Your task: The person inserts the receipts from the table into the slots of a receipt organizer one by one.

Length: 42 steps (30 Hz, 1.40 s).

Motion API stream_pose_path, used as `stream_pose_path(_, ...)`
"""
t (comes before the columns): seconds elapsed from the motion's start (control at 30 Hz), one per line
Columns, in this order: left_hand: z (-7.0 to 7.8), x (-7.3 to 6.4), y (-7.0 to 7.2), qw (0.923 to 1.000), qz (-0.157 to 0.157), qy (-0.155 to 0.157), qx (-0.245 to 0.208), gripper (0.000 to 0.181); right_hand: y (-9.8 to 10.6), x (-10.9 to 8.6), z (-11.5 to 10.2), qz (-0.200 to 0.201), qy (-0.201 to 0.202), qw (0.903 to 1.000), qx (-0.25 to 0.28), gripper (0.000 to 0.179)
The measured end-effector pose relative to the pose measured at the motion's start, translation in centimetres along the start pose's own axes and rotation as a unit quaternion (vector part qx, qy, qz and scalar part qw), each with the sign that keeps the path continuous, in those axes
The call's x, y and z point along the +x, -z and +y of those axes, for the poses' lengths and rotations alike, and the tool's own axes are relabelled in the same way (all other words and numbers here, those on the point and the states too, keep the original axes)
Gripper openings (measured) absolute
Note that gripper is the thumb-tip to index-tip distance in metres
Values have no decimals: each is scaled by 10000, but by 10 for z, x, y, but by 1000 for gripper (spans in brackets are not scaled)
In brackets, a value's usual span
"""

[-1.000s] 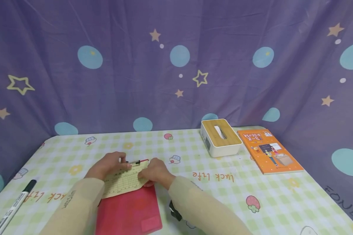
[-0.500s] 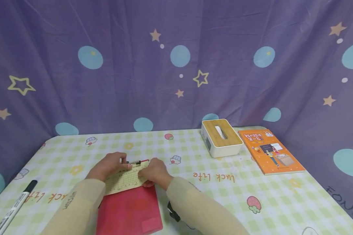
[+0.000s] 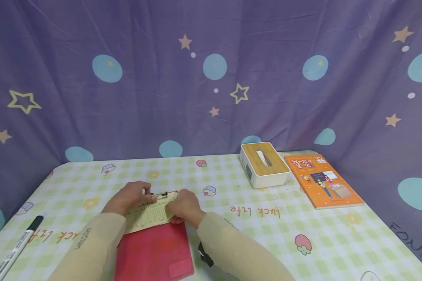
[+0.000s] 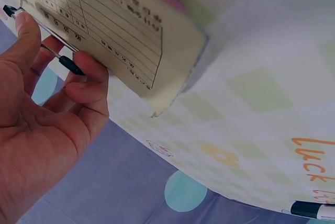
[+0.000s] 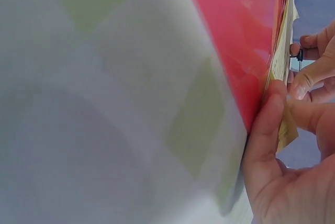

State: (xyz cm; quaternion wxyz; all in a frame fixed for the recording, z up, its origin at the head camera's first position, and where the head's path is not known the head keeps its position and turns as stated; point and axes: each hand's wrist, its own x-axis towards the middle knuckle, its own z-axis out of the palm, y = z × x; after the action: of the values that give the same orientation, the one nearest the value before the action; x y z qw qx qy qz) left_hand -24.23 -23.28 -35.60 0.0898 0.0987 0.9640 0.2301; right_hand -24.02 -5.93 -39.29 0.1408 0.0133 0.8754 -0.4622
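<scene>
A red folder (image 3: 154, 251) lies on the table in front of me, with a metal wire clip (image 3: 161, 194) with black tips at its far edge. Yellow printed form sheets (image 3: 149, 216) cover its upper part. My left hand (image 3: 130, 197) grips the clip between thumb and fingers; in the left wrist view the clip's black tip (image 4: 70, 65) shows beside the fingers. My right hand (image 3: 186, 205) pinches the right edge of the sheets, its thumb on top. In the right wrist view its fingers (image 5: 264, 140) lie at the folder's corner. How far the sheets sit under the clip is hidden.
A marker with a black cap (image 3: 19, 249) lies at the left. Further back on the right are a white tissue box (image 3: 265, 166) with a wooden lid and an orange book (image 3: 323, 181). A black object (image 3: 204, 255), partly hidden, shows beside the right sleeve.
The near edge of the yellow sheets has shifted slightly away from me over the folder. The right forearm has moved a little left; both hands keep their grips.
</scene>
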Motion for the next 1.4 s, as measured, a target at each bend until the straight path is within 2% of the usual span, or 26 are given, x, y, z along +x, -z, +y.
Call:
stream_pose_path(0.2, -4, 1, 1, 9999, 24, -106, 42, 32, 0, -2, -2, 33, 109, 9987, -504, 23)
stream_pose_path(0.43, -4, 4, 0, 10000, 12, -73, 37, 32, -1, 1, 0, 38, 119, 9976, -678, 24)
stream_pose_path(0.7, -4, 3, -2, 10000, 13, -9, -38, 32, 5, -4, 1, -43, 186, 9989, -419, 27)
stream_pose_path(0.9, -1, 2, -2, 9998, 43, 10, 171, 32, 6, -4, 2, -162, 124, 9997, -96, 28)
stream_pose_path(1.1, 2, 1, -1, 9986, 108, 199, 487, 34, 5, -2, 2, -170, 49, 9998, -79, 28)
stream_pose_path(1.27, 5, 2, -3, 9952, 258, 515, 795, 36, 4, 0, 3, -137, 8, 9999, -13, 30)
stream_pose_path(1.4, 8, 1, -4, 9930, 317, 785, 826, 36, 4, 0, 3, -117, 7, 9999, 28, 31)
